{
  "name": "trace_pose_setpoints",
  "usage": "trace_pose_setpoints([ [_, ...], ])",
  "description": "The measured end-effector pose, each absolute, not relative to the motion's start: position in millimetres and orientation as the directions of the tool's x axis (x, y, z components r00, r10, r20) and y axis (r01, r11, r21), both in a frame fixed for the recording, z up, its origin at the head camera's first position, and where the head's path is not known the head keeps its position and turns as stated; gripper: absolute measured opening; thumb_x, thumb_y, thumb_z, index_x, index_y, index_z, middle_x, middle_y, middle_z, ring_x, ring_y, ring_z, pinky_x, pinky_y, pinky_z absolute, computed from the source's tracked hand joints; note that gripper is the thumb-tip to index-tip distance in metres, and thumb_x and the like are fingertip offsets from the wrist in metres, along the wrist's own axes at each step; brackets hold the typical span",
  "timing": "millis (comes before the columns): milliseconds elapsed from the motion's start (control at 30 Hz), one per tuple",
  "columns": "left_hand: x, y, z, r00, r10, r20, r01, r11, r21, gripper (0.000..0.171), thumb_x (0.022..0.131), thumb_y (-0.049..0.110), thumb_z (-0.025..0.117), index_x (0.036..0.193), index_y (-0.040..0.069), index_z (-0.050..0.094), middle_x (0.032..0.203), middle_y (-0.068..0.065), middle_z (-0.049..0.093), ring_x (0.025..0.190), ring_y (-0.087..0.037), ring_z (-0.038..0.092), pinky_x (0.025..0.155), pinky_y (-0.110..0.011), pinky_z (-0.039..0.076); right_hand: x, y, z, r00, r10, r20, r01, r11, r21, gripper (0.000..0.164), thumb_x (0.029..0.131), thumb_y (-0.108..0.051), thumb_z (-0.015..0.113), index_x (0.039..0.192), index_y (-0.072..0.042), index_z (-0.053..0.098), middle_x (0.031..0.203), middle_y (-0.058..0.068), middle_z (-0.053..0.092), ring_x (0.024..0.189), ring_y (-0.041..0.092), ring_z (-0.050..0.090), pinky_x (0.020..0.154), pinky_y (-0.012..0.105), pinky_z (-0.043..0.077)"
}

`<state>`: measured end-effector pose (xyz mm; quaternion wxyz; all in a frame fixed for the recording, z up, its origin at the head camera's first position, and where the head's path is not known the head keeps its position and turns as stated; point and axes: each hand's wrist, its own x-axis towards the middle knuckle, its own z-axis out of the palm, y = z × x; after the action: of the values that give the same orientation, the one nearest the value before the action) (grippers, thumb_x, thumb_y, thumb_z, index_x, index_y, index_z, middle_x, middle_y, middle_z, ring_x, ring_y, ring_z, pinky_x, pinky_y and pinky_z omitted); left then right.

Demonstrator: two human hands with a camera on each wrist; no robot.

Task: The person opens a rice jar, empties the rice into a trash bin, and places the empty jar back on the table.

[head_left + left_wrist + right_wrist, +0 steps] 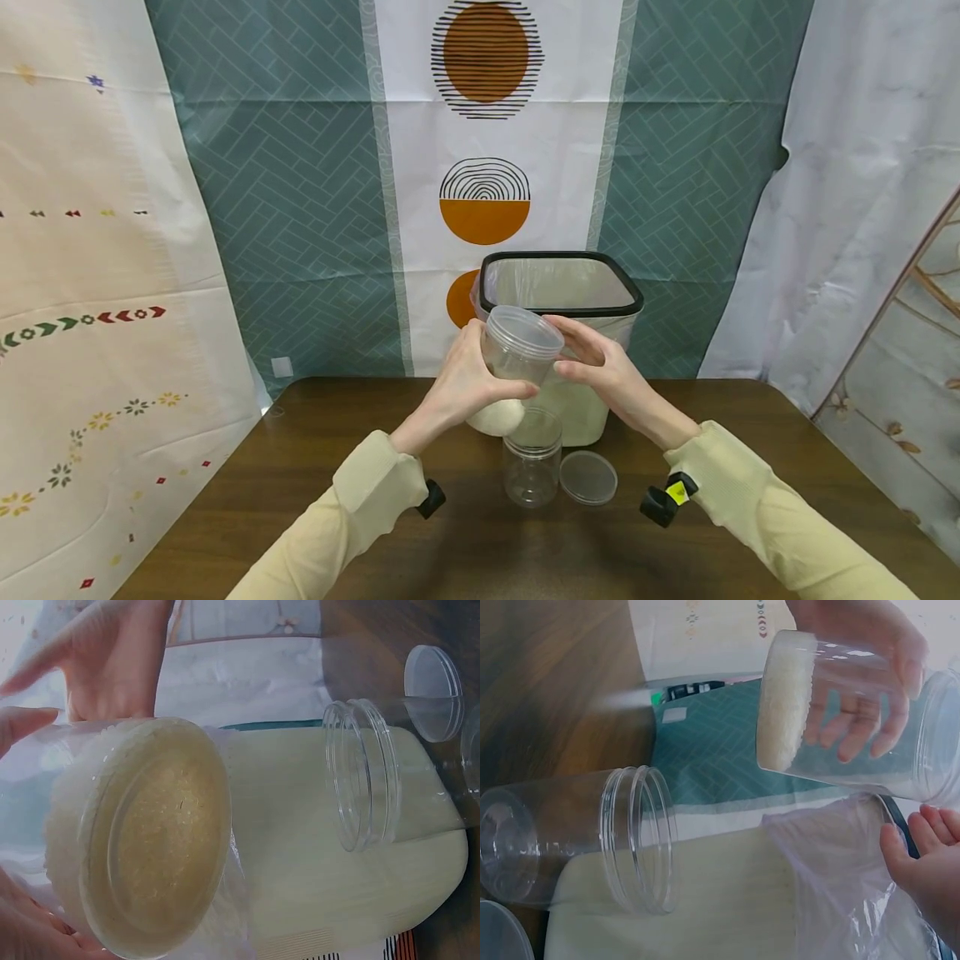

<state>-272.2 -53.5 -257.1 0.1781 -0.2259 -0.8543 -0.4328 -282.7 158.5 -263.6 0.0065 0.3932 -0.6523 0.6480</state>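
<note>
My left hand (pixel 471 375) grips a clear plastic jar (pixel 510 363) above the table, thumb and fingers round its side. A screw lid (pixel 527 328) sits on its top. A layer of white rice (pixel 786 712) fills the bottom, seen through the base in the left wrist view. Beside the lid hovers my right hand (pixel 611 375), its thumb and fingers apart and loosely bent, holding nothing. Below the raised jar, a second clear jar (pixel 531 479) stands lidless on the table. A loose translucent lid (pixel 588 477) lies flat at its right.
Just behind the jars stands a cream bin (pixel 588 421) with a black rim and a thin plastic liner (pixel 840 877). The brown wooden table (pixel 337 500) reaches back to a patterned curtain (pixel 300 208).
</note>
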Motion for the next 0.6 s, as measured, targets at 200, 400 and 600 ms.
trace_pose_setpoints([
  [200, -271.3, -49.0, -257.4, -0.823, 0.251, 0.510, 0.559, 0.522, 0.645, 0.070, 0.056, 0.037, 0.082, 0.106, 0.008, 0.042, 0.091, -0.005, 0.045, 0.080, -0.016, 0.041, 0.066, -0.033, 0.037, -284.3, 152.3, -262.0, -0.700, -0.499, 0.511, -0.507, -0.156, -0.848, 0.065, 0.085, -0.022, 0.062, 0.138, -0.002, 0.031, 0.136, 0.013, 0.034, 0.120, 0.026, 0.035, 0.090, 0.039, 0.033],
  [400, -265.1, -43.2, -253.9, -0.814, 0.280, 0.509, 0.575, 0.510, 0.639, 0.073, 0.054, 0.037, 0.083, 0.107, 0.010, 0.042, 0.093, -0.001, 0.045, 0.082, -0.014, 0.042, 0.069, -0.032, 0.038, -284.4, 142.1, -256.4, -0.702, -0.482, 0.524, -0.486, -0.213, -0.848, 0.069, 0.080, -0.024, 0.066, 0.136, -0.002, 0.033, 0.132, 0.015, 0.033, 0.115, 0.029, 0.035, 0.089, 0.038, 0.034],
  [600, -263.8, -43.9, -249.5, -0.817, 0.282, 0.504, 0.573, 0.499, 0.650, 0.076, 0.054, 0.038, 0.083, 0.111, 0.010, 0.041, 0.096, 0.000, 0.045, 0.085, -0.013, 0.044, 0.071, -0.033, 0.039, -286.4, 140.9, -251.7, -0.667, -0.510, 0.544, -0.479, -0.265, -0.837, 0.070, 0.080, -0.022, 0.065, 0.137, -0.001, 0.030, 0.132, 0.017, 0.032, 0.115, 0.031, 0.034, 0.090, 0.037, 0.034],
])
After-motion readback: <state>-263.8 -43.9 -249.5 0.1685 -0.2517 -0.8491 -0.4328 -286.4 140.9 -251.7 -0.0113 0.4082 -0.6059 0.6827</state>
